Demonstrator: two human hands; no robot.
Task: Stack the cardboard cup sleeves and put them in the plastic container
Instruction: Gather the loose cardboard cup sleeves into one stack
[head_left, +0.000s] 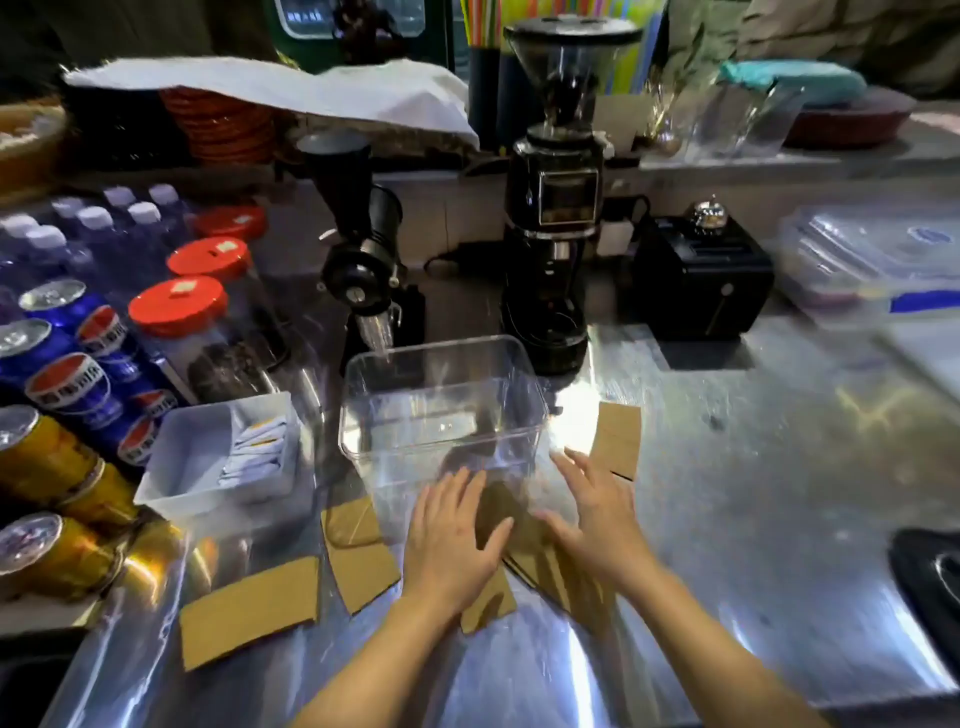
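Note:
A clear plastic container (441, 410) stands open in the middle of the steel counter. Flat brown cardboard cup sleeves lie scattered around it: one at the near left (249, 613), two overlapping just left of the container (358, 551), one at its right (618, 436), and a few bunched in front of it (545, 566). My left hand (452, 540) and my right hand (597, 514) rest flat with fingers spread on that bunch, one on each side, just in front of the container. Neither hand grips anything.
Cans (78, 389) and red-lidded jars (182, 312) crowd the left side, beside a white tray of sachets (171, 467). Two black coffee grinders (550, 208) and a black box (701, 280) stand behind the container. Lidded plastic boxes (872, 260) sit at the far right.

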